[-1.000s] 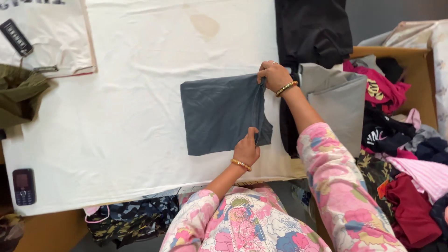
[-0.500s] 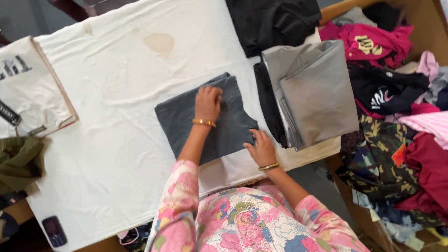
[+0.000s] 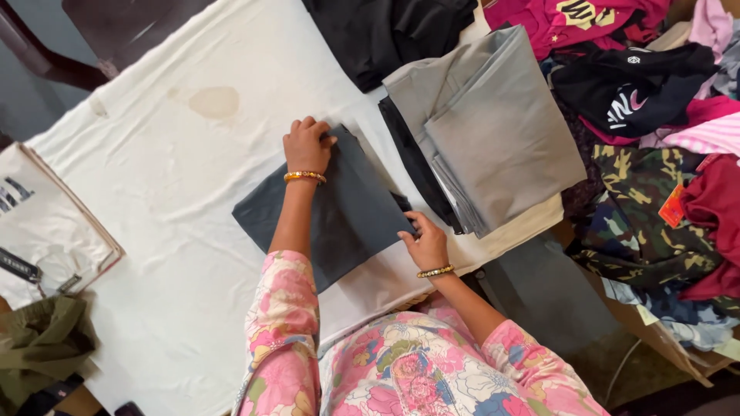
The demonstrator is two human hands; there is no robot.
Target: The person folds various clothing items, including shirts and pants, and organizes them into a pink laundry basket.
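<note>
A folded dark grey cloth (image 3: 351, 212) lies flat on the white-covered table (image 3: 169, 192). My left hand (image 3: 306, 145) grips its far corner, fingers curled over the edge. My right hand (image 3: 422, 240) pinches the cloth's near right edge. Both wrists wear gold bangles, and both sleeves are pink and floral. Just right of the cloth sits a stack of folded light grey garments (image 3: 493, 131) on top of a black one (image 3: 416, 166).
A black garment (image 3: 393, 31) lies at the far table edge. A heap of mixed clothes (image 3: 655, 154), pink, black and camouflage, fills the right side. A flat white board (image 3: 46, 223) and an olive cloth (image 3: 42, 347) sit at the left. A brown stain (image 3: 212, 102) marks the table cover.
The view has swung and closed in. My left hand slid from the middle of the dark cloth to its far corner, and my right hand shifted along the near right edge.
</note>
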